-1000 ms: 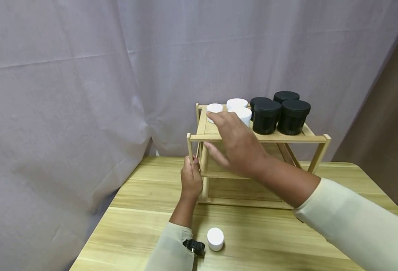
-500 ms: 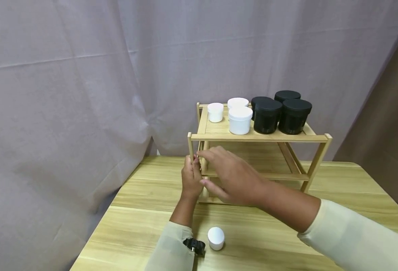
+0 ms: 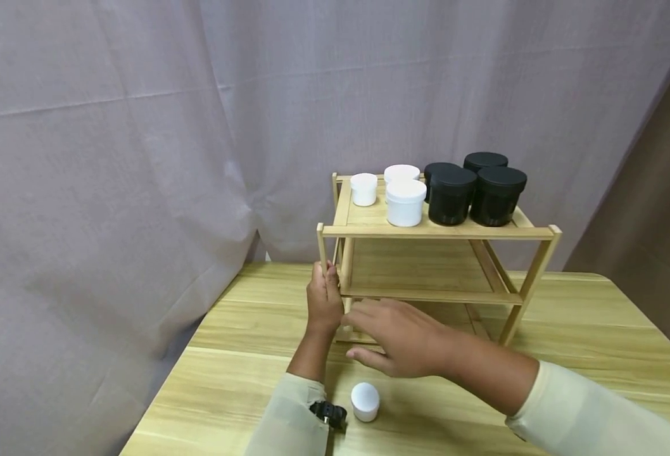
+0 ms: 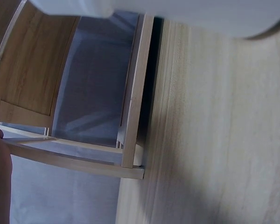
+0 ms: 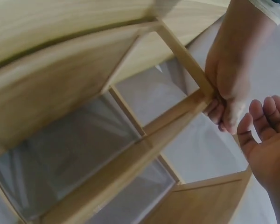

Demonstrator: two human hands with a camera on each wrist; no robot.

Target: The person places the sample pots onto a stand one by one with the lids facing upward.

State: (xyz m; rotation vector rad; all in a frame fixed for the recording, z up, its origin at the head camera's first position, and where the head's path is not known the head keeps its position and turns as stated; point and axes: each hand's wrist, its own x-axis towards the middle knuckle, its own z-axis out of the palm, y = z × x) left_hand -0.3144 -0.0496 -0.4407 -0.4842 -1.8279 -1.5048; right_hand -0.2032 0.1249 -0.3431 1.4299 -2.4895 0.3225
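Observation:
My left hand (image 3: 325, 301) grips the front left post of a wooden shelf rack (image 3: 434, 294); in the right wrist view its fingers curl round that post. In front of the rack's lower shelves hangs my right hand (image 3: 409, 339), holding nothing, its fingers loosely bent and thumb apart. A small white lidded jar (image 3: 365, 402) stands on the table just below the right hand, beside my left wrist. The same white jar (image 4: 200, 16) looms large and blurred along the top of the left wrist view.
On the rack's top shelf, a small white jar (image 3: 363, 190) stands at left, two larger white jars (image 3: 406, 204) in the middle and several black jars (image 3: 451, 197) at right. A grey curtain (image 3: 141, 158) hangs behind the wooden table (image 3: 244, 354).
My right hand has come down from near the white jars on the top shelf to in front of the lower shelves. The left hand keeps its hold on the post.

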